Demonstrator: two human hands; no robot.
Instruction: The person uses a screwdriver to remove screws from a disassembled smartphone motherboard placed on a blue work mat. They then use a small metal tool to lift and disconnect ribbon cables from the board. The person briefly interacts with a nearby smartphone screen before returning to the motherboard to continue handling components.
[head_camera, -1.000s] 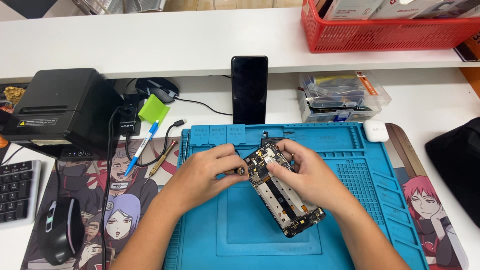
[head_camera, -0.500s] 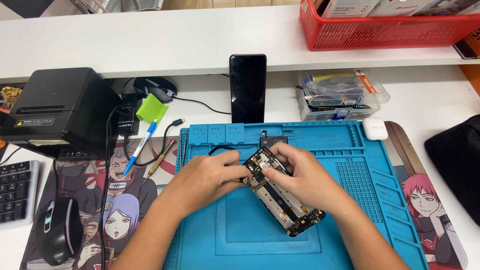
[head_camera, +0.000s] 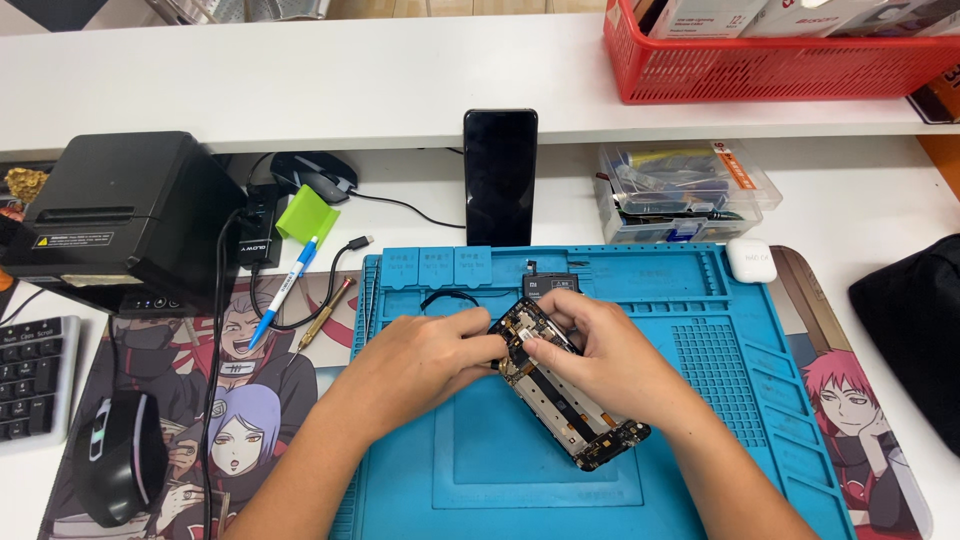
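Barely shifted: both hands, opened phone (head_camera: 560, 385)

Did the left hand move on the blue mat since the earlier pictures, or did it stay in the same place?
Yes. The left hand moved slightly to the right, further in from the left edge of the blue mat, and now touches the opened phone near its top end.

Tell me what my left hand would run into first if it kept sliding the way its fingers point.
The left hand points rightward; its fingertips already meet the opened phone, with the right hand just beyond, gripping it.
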